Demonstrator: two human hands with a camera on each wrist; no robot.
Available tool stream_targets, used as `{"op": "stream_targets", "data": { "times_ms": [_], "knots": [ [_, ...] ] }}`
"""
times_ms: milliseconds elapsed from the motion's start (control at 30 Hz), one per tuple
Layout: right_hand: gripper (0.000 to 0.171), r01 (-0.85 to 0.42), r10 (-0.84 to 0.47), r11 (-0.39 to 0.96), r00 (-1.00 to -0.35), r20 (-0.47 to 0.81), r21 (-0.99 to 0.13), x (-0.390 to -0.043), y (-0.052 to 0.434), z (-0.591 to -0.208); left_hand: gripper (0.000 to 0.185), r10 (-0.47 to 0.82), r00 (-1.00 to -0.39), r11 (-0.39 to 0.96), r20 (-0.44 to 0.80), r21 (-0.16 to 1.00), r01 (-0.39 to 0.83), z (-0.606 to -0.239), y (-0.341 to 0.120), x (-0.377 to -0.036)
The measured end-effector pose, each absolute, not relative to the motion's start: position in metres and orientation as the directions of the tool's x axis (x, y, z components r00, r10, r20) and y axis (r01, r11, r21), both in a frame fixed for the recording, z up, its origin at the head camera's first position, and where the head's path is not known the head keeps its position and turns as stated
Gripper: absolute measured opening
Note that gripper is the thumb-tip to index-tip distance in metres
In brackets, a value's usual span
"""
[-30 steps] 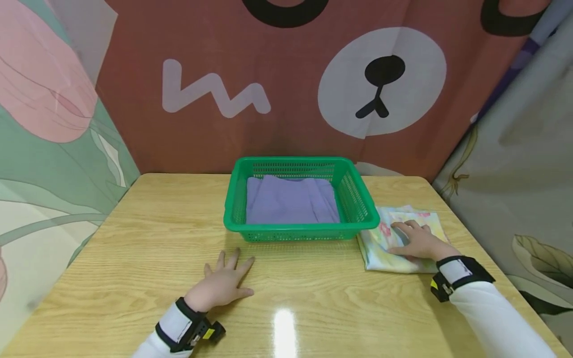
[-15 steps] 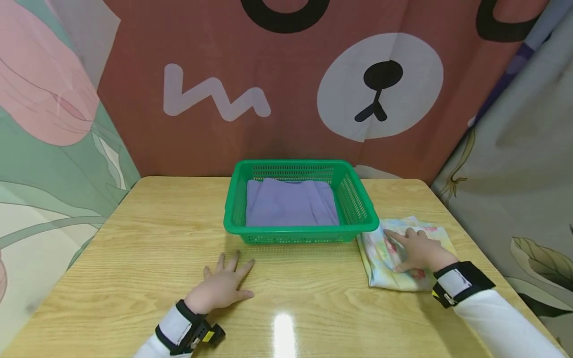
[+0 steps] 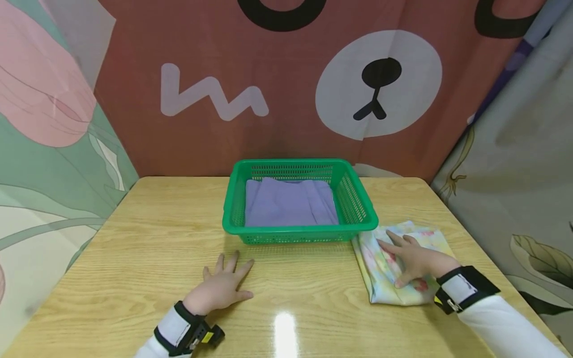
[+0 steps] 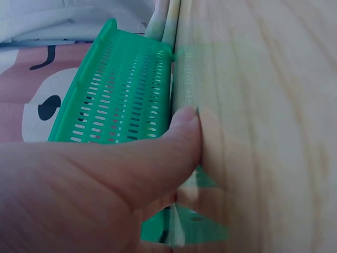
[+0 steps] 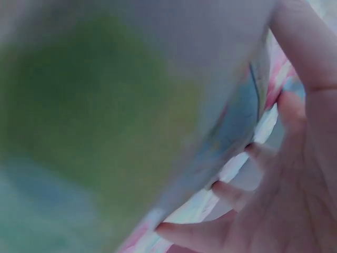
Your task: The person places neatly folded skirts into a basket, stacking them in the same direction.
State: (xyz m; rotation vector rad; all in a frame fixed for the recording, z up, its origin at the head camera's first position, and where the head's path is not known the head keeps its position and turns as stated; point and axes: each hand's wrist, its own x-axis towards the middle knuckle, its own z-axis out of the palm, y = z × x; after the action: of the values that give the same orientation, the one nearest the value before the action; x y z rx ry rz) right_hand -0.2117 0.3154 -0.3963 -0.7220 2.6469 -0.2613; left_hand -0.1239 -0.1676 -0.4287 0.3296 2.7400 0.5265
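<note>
Your right wrist view is a close blur, showing only fingers on the pastel print. Your right hand (image 3: 414,259) lies flat, fingers spread, on the folded floral cloth (image 3: 385,278), just right of the green basket (image 3: 362,209); its long axis runs away from you. Your left hand (image 3: 221,286) rests splayed on the surface (image 3: 147,238).

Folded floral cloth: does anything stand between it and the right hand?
Nothing visible does. The right hand rests flat on the folded floral cloth, which lies on the table beside the green basket.
</note>
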Motion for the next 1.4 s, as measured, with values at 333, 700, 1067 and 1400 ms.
{"op": "stream_targets", "data": {
  "times_ms": [333,700,1067,1400],
  "knots": [
    [0.117,-0.399,-0.465,0.884,-0.806,-0.367,-0.246,-0.19,0.301,-0.395,0.078,0.293,-0.923,0.894,-0.248,0.415,0.172,-0.442,-0.174,-0.126],
    [0.114,-0.463,-0.525,0.851,-0.772,-0.36,-0.247,-0.168,0.293,-0.396,0.078,0.292,-0.911,0.897,-0.29,0.413,0.156,-0.425,-0.169,-0.123],
    [0.112,-0.511,-0.606,0.792,-0.726,-0.324,-0.334,-0.152,0.265,-0.408,0.078,0.294,-0.917,0.894,-0.27,0.417,0.164,-0.433,-0.173,-0.124],
    [0.112,-0.54,-0.641,0.76,-0.712,-0.286,-0.362,-0.14,0.223,-0.407,0.078,0.288,-0.913,0.902,-0.288,0.402,0.157,-0.416,-0.165,-0.122]
  ]
}}
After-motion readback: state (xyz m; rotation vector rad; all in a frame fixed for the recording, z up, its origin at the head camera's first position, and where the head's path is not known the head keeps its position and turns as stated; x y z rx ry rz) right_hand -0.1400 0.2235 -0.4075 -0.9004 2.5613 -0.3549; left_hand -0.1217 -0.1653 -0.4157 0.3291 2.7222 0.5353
